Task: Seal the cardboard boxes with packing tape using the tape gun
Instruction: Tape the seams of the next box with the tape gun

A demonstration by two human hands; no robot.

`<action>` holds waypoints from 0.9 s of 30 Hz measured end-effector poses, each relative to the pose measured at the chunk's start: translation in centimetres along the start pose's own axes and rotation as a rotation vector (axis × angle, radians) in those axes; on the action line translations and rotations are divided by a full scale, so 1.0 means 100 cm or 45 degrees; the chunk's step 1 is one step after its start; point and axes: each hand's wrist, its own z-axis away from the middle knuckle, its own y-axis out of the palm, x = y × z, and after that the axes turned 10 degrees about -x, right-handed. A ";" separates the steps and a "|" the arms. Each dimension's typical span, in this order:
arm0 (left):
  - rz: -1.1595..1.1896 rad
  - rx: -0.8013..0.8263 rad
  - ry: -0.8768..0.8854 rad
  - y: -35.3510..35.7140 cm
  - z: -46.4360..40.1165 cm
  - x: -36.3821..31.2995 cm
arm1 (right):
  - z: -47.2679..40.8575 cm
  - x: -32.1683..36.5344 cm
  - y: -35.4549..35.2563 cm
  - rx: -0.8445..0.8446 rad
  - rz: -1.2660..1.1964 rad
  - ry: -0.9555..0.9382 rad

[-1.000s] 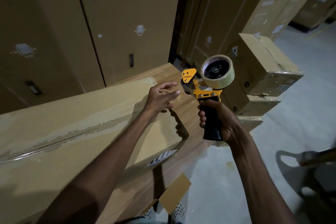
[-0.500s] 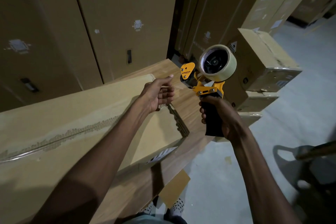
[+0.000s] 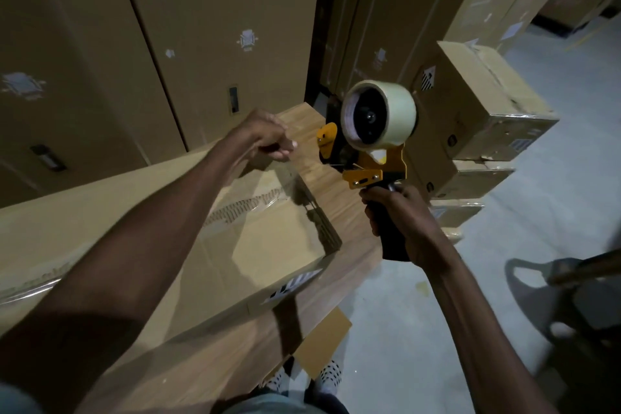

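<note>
From the head view, the right hand [image 3: 401,218] is wrapped around the black handle of the tape gun [image 3: 373,144], holding it upright out past the end of the long cardboard box [image 3: 168,239] on the wooden table [image 3: 342,212]. The tape roll [image 3: 379,114] sits on top, above the fist. The left hand [image 3: 265,141] hovers over the box's far end, fingers curled, just beside the gun's yellow nose; a clear film of tape seems to run from it, but whether it is pinching that I cannot tell. Stacked cartons [image 3: 487,111] stand behind.
</note>
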 end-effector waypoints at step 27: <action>-0.368 -0.398 0.362 -0.019 -0.101 0.024 | -0.007 -0.035 0.051 -0.081 0.136 -0.063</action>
